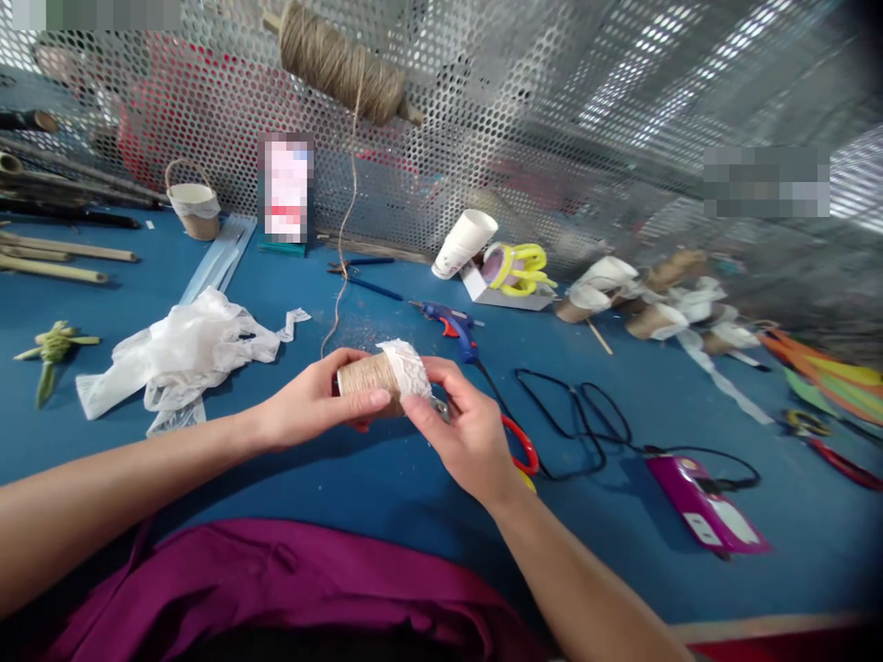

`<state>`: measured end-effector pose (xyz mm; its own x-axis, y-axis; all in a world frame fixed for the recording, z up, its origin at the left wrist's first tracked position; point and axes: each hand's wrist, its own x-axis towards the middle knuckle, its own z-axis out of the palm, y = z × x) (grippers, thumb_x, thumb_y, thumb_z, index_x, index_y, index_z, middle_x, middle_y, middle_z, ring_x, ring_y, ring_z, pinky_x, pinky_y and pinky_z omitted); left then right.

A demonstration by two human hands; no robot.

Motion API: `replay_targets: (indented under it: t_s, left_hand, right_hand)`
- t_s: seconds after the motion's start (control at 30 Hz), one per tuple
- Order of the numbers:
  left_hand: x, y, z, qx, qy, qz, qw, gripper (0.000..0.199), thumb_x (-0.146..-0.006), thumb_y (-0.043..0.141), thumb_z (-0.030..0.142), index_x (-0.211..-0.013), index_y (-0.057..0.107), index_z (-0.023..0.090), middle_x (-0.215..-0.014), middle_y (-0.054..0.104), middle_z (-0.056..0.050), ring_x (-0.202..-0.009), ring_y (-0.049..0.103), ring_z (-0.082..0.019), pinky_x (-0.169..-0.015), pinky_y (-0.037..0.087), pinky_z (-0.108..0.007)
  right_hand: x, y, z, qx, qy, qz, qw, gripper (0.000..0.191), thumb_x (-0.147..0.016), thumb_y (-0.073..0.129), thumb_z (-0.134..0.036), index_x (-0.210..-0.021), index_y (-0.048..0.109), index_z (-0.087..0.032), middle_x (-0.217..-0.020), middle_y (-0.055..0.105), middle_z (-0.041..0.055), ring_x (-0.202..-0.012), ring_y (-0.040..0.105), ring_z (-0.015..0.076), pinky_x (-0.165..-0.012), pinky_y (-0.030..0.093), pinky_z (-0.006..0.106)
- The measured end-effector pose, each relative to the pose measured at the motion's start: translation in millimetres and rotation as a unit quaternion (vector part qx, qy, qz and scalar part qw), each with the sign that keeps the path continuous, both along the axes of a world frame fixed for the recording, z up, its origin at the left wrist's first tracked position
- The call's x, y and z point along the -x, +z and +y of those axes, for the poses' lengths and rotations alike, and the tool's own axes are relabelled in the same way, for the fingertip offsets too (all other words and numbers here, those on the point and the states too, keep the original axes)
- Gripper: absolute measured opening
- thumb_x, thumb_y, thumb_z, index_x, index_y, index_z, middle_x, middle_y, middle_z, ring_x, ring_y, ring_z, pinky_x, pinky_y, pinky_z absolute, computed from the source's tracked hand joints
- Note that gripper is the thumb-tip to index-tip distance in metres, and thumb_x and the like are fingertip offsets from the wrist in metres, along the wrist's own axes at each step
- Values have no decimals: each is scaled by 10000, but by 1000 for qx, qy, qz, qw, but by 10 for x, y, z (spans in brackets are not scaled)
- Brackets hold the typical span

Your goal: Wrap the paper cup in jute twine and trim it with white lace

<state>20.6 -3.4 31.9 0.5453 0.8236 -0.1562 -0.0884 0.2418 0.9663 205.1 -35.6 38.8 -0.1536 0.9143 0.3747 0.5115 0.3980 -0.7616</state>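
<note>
Between both hands lies a twine-wrapped paper cup (369,379), on its side above the blue table. White lace trim (408,370) runs round its right end. My left hand (331,395) wraps the twine part, thumb along the front. My right hand (465,418) grips the lace end, thumb on the lace. Scissors with a red and yellow handle (522,446) lie partly hidden beneath my right hand. Behind the hands rests a blue hot glue gun (452,326), its cord trailing right. To the left is a loose heap of white lace (186,345).
A twine spool (341,64) hangs on the perforated metal screen, its strand reaching down behind the cup. Stacked paper cups (465,241), pliers (369,276) and a small twine basket (195,207) stand or lie at the back. A purple power strip (707,506) sits right; bamboo sticks (62,262) lie left.
</note>
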Motion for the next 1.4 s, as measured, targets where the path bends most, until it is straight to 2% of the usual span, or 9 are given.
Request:
replay_targets:
  t_s: [0.17,0.37,0.57,0.7,0.83,1.07,1.17,1.3,1.4]
  left_hand:
    - [7,-24,-2,-61,0,57,997,553,-689,689,416,-1100,454,132,-816,586,-34,-633,576,-130,-603,477,-274]
    - [11,-90,-3,-187,53,119,974,597,-651,725,406,-1131,487,142,-1034,597,-100,-879,585,-213,-758,470,-324]
    - [18,-141,-11,-247,37,162,955,624,-686,689,421,-1183,434,144,-1110,579,-125,-976,580,-252,-838,476,-401]
    - [20,-163,-17,-307,40,189,932,623,-694,683,417,-1195,418,159,-1164,567,-139,-1055,566,-273,-906,458,-438]
    - [23,-182,-18,-357,46,208,910,602,-707,675,402,-1193,412,164,-1158,570,-138,-1060,571,-270,-907,468,-445]
    - [46,-187,-15,-480,45,250,840,571,-770,633,391,-1215,382,138,-1124,551,-133,-1045,564,-243,-896,488,-410]
    - [56,-189,-20,-503,37,267,821,564,-792,611,396,-1228,363,140,-1125,535,-135,-1047,556,-234,-894,490,-400]
    - [56,-181,-24,-503,38,264,822,561,-798,605,384,-1238,364,134,-1129,534,-141,-1046,551,-230,-899,481,-396]
    - [45,-155,-22,-453,45,247,856,578,-764,637,389,-1214,408,109,-1125,551,-146,-1045,551,-239,-914,463,-399]
  right_hand:
    - [22,19,-11,11,-27,9,1000,209,-789,593,-321,-942,581,-179,-996,641,101,-954,612,229,-875,492,416]
    - [12,30,-8,33,-44,8,998,209,-785,593,-336,-917,598,-174,-931,661,83,-889,630,223,-834,504,397]
    - [-22,50,-11,30,-55,12,998,162,-795,596,-314,-895,610,-187,-909,669,58,-866,630,207,-813,498,369]
    - [-24,63,-9,46,-51,18,997,154,-795,597,-318,-878,611,-190,-879,675,49,-836,635,203,-790,500,359]
    - [-16,60,-1,61,-52,33,996,170,-789,602,-325,-884,611,-185,-879,676,52,-834,630,198,-779,495,350]
    - [-11,72,15,100,-72,73,990,161,-800,590,-339,-821,615,-182,-785,667,32,-760,621,172,-678,495,294]
    - [-14,56,29,106,-71,80,989,186,-806,586,-362,-813,619,-179,-770,662,31,-737,615,166,-665,489,289]
    - [-28,37,39,107,-72,81,988,211,-809,587,-387,-817,625,-179,-782,669,36,-754,617,173,-694,486,297]
    - [-53,54,31,99,-76,92,988,295,-843,526,-454,-867,634,-181,-832,678,50,-785,617,178,-712,482,302]
